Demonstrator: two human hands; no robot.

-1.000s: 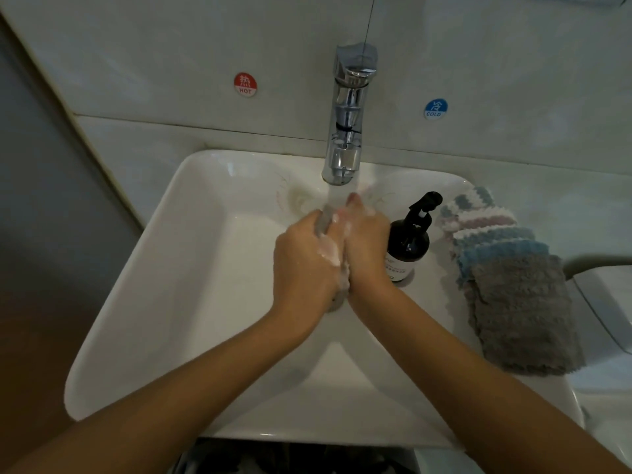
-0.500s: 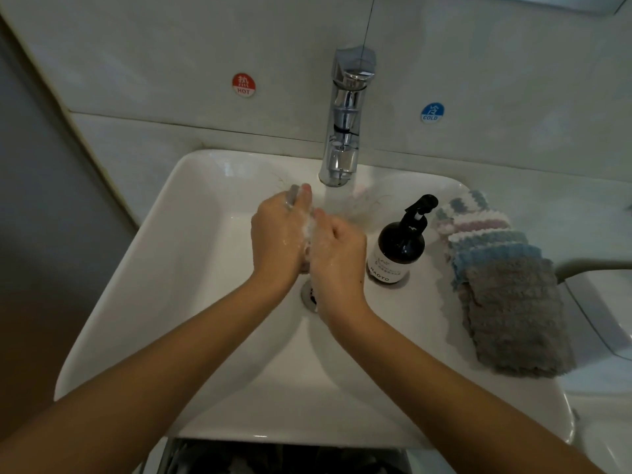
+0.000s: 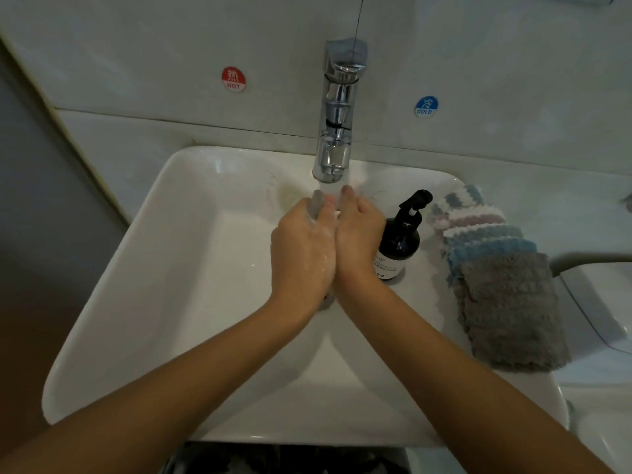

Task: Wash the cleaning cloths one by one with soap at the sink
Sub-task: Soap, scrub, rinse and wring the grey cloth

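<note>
Head view: white sink (image 3: 164, 302) holds both soapy hands pressed together over its drain; left hand (image 3: 302, 248) and right hand (image 3: 359, 230) curl around a grey cloth (image 3: 316, 205) under the tap (image 3: 337, 131); dark soap bottle (image 3: 398, 244) and stacked cloths (image 3: 502, 289) rest on the right rim.

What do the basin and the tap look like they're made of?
Basin: looks like glazed white ceramic, smooth and glossy with soft highlights. Tap: polished chrome-look metal, with mirror-like reflections; whether solid metal or plated can't be told.
</note>
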